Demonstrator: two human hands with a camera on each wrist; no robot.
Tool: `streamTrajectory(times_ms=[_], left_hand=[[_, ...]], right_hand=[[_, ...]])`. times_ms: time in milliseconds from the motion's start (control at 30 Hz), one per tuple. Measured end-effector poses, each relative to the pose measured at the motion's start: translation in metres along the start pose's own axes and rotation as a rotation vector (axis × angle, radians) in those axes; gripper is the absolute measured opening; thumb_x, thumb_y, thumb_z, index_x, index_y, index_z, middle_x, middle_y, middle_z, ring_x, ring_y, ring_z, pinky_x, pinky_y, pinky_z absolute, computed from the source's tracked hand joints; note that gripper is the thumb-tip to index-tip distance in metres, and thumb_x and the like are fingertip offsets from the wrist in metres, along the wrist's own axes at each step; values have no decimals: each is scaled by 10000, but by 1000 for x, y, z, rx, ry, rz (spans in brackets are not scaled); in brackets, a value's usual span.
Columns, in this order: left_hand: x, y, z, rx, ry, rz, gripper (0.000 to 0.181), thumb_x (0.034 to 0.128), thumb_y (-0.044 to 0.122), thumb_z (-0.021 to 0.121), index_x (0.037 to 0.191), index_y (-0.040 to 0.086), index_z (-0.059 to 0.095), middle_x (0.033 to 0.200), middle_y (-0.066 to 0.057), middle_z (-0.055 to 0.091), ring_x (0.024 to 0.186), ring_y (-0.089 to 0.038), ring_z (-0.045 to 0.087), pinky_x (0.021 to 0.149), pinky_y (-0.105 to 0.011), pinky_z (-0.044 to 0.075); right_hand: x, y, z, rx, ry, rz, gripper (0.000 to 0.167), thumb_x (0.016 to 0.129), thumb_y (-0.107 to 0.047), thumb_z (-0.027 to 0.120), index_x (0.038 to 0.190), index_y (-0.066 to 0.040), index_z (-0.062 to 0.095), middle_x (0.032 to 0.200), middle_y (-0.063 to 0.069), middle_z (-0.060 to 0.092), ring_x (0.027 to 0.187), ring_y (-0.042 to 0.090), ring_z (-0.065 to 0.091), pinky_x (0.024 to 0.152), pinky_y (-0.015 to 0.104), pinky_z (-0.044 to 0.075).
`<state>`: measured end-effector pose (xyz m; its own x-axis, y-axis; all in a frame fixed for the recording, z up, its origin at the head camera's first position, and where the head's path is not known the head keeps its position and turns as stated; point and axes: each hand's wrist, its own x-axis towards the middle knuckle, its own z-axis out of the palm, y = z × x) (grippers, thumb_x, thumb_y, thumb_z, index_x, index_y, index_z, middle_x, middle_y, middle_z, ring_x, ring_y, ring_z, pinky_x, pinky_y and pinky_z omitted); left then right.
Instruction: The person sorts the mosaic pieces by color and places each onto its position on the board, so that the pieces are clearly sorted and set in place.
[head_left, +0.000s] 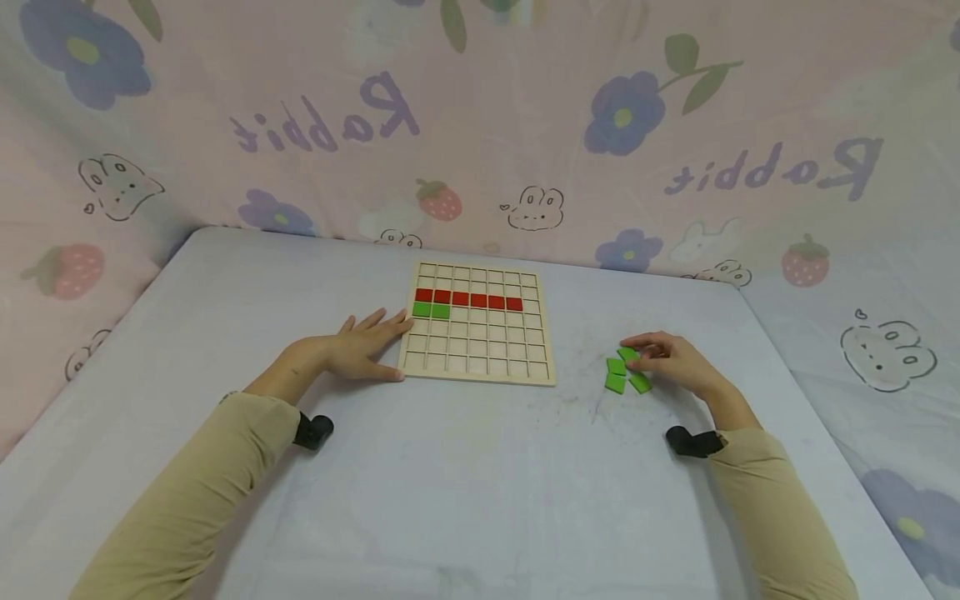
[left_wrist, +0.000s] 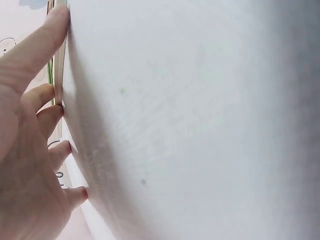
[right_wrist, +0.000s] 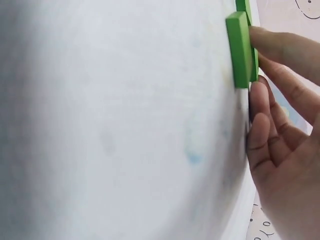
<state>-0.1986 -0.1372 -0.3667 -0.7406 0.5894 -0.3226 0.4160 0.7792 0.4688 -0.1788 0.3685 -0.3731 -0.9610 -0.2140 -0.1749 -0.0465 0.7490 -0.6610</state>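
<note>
A square wooden grid board (head_left: pixel 480 371) lies flat on the table, with a row of red tiles (head_left: pixel 478 300) across it. Two green tiles (head_left: pixel 431 311) sit at the left of the row below. My left hand (head_left: pixel 363 346) is spread flat, thumb and fingertips touching the board's left edge; the left wrist view shows that edge (left_wrist: pixel 58 75) side-on. To the right of the board is a small group of loose green tiles (head_left: pixel 616 383). There my right hand (head_left: pixel 675 364) pinches one green tile (head_left: pixel 627 354) between thumb and index finger. Another tile (right_wrist: pixel 240 50) partly hides that pinch in the right wrist view.
A white cloth covers the table (head_left: pixel 480 500). Behind it hangs a pink printed curtain (head_left: pixel 480 125). A black wrist camera (head_left: pixel 313 431) sits at the left cuff, another camera (head_left: pixel 692 442) at the right. Faint marks (head_left: pixel 577 408) show on the cloth near the loose tiles.
</note>
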Motion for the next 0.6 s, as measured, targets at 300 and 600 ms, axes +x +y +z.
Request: streamTrajectory(times_ms=[300, 600], left_hand=[[0, -1, 0, -9, -10, -3, 885, 911, 439, 614, 1553, 125, 92, 1621, -128, -12, 1469, -385, -101, 1128, -632, -108], [0, 0, 0, -8, -2, -5, 883, 909, 438, 617, 1553, 127, 98, 1621, -130, -4, 1470, -386, -96, 1129, -633, -103]], right_hand=[[0, -1, 0, 10, 11, -27, 448, 884, -183, 688, 1296, -46, 579, 1154, 134, 532, 840, 106, 527, 749, 228, 434], [4, -6, 0, -8, 12, -34, 419, 881, -180, 693, 1260, -25, 606, 1218, 157, 513, 856, 125, 506, 738, 238, 419]])
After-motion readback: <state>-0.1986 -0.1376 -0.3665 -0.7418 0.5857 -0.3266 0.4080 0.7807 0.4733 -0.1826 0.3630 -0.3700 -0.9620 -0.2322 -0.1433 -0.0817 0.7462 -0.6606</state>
